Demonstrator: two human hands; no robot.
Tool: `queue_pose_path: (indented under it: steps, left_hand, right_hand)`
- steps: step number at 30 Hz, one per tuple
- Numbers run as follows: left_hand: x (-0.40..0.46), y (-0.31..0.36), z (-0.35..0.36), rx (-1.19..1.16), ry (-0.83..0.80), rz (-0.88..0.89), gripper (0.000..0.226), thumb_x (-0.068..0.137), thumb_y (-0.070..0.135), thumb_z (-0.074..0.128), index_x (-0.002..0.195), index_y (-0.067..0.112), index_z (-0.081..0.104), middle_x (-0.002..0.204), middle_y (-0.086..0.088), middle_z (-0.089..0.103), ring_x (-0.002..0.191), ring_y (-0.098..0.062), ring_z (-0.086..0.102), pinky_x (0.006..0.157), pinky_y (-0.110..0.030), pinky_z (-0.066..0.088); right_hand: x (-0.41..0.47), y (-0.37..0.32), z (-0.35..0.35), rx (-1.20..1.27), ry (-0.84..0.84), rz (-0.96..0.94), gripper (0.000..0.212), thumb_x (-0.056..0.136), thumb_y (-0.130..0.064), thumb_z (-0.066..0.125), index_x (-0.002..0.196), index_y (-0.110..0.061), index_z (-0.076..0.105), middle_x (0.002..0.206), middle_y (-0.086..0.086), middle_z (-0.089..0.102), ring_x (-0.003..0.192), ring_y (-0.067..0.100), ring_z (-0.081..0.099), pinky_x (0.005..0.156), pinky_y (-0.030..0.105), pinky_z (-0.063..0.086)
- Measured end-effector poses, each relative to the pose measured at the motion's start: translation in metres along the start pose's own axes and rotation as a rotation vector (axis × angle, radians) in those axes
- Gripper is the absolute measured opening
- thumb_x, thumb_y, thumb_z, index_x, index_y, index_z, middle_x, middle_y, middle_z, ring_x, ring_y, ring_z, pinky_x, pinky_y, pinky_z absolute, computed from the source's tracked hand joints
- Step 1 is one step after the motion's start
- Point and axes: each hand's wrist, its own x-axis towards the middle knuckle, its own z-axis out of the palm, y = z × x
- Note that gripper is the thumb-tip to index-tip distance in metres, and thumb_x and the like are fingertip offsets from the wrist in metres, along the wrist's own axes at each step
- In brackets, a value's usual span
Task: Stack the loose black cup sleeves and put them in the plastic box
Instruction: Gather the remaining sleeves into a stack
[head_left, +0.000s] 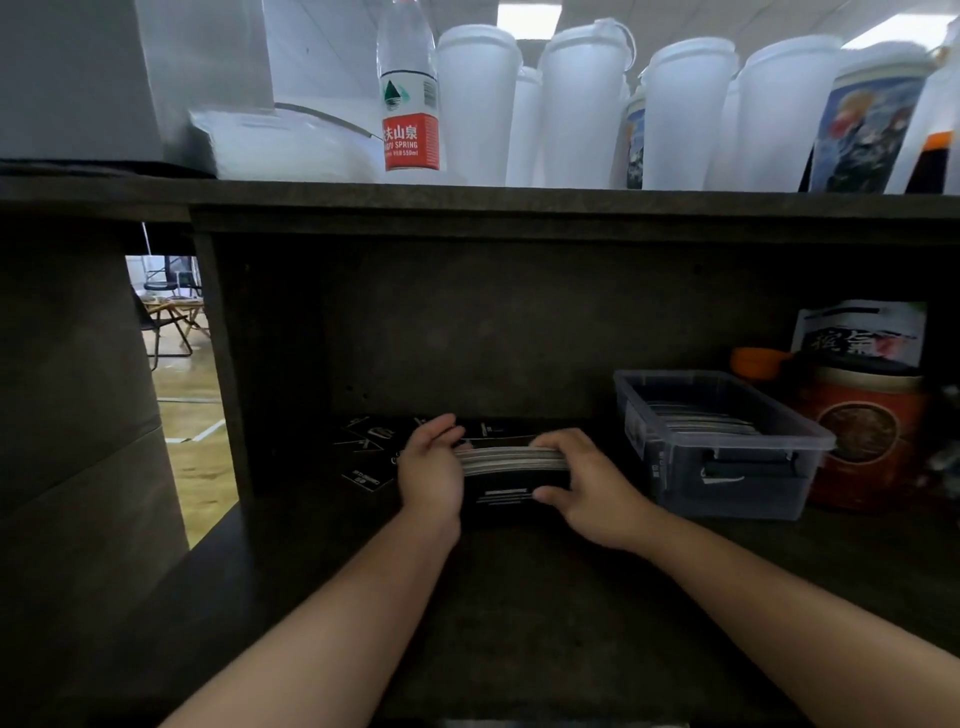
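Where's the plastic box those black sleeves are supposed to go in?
The plastic box sits on the lower shelf at right, beside the right hand, with an orange tin behind it.

This looks like the serving side of a drinks shop: lidded white cups (477, 104) line the shelf (467, 200) above a dark counter (519, 623), with a water bottle (408, 93) among them (label partly readable), and chairs (166, 322) beyond.
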Motion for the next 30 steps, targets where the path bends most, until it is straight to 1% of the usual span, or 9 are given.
queue_pose_path:
  steps: [5,9,12,17,18,20,22,26,30]
  left_hand:
    - [0.009,-0.015,0.035,0.049,-0.094,0.027,0.035,0.097,0.001,0.033,0.108,0.022,0.059,0.115,-0.005,0.066,0.099,-0.017,0.063,0.097,-0.039,0.049]
    - [0.017,-0.025,0.032,0.223,-0.24,0.034,0.031,0.1,0.009,0.035,0.115,0.027,0.056,0.118,-0.002,0.064,0.102,-0.014,0.059,0.082,-0.026,0.046]
    - [0.029,-0.012,0.021,0.321,-0.39,-0.057,0.031,0.103,0.036,0.034,0.125,0.026,0.054,0.121,0.001,0.063,0.11,-0.017,0.057,0.101,-0.037,0.043]
    - [0.077,0.015,-0.048,1.243,-0.16,0.625,0.043,0.093,0.045,0.055,0.128,0.02,0.057,0.128,-0.004,0.058,0.116,-0.021,0.054,0.099,-0.031,0.042]
    - [0.084,0.017,-0.065,1.419,-0.11,0.632,0.053,0.09,0.052,0.056,0.132,0.02,0.053,0.134,-0.006,0.053,0.122,-0.024,0.049,0.102,-0.032,0.04]
    - [0.093,0.017,-0.094,1.607,-0.114,0.363,0.078,0.084,0.068,0.052,0.145,0.022,0.038,0.149,-0.007,0.035,0.136,-0.03,0.031,0.11,-0.037,0.031]
    - [0.094,0.015,-0.107,1.637,-0.185,0.097,0.089,0.08,0.077,0.046,0.15,0.026,0.027,0.156,-0.008,0.023,0.143,-0.034,0.015,0.114,-0.041,0.022]
    - [0.1,0.013,-0.103,1.58,-0.138,0.278,0.065,0.077,0.069,0.061,0.126,0.026,0.058,0.137,-0.002,0.05,0.134,-0.023,0.035,0.107,-0.033,0.023]
    - [0.097,0.012,-0.092,0.955,-0.056,0.303,0.024,0.079,0.028,0.079,0.097,0.02,0.065,0.103,-0.003,0.067,0.104,-0.022,0.062,0.087,-0.029,0.047]
  right_hand:
    - [0.005,0.026,-0.019,-0.169,-0.014,0.043,0.043,0.091,-0.025,0.064,0.13,-0.024,0.045,0.126,-0.004,0.046,0.12,0.012,0.045,0.108,0.033,0.039]
    - [0.021,0.026,-0.016,-0.551,-0.131,0.027,0.058,0.091,-0.054,0.054,0.134,-0.017,0.042,0.129,0.002,0.047,0.124,0.018,0.034,0.106,0.031,0.035]
    - [0.036,0.021,-0.016,-0.472,-0.204,0.085,0.059,0.088,-0.061,0.054,0.13,-0.02,0.046,0.127,0.001,0.053,0.115,0.015,0.047,0.097,0.033,0.045]
    - [0.038,0.031,-0.008,-0.344,-0.094,0.042,0.052,0.084,-0.056,0.062,0.125,-0.027,0.049,0.125,-0.002,0.056,0.113,0.013,0.051,0.097,0.036,0.047]
    - [0.038,0.033,-0.007,-0.349,-0.075,0.026,0.051,0.084,-0.056,0.062,0.124,-0.028,0.049,0.125,-0.002,0.056,0.113,0.013,0.05,0.097,0.036,0.046]
    - [0.04,0.036,-0.008,-0.346,-0.085,0.004,0.05,0.084,-0.056,0.062,0.123,-0.027,0.049,0.123,-0.002,0.056,0.113,0.013,0.05,0.096,0.034,0.046]
    - [0.04,0.036,-0.01,-0.325,-0.092,-0.009,0.049,0.084,-0.056,0.063,0.122,-0.028,0.05,0.121,-0.004,0.057,0.109,0.011,0.052,0.093,0.031,0.046]
    - [0.034,0.033,-0.011,-0.295,-0.069,-0.06,0.044,0.084,-0.054,0.064,0.119,-0.029,0.052,0.117,-0.009,0.057,0.106,0.006,0.053,0.089,0.027,0.047]
    - [0.028,0.031,-0.014,-0.278,-0.07,-0.065,0.046,0.084,-0.05,0.066,0.122,-0.032,0.047,0.12,-0.006,0.055,0.109,0.007,0.052,0.091,0.027,0.046]
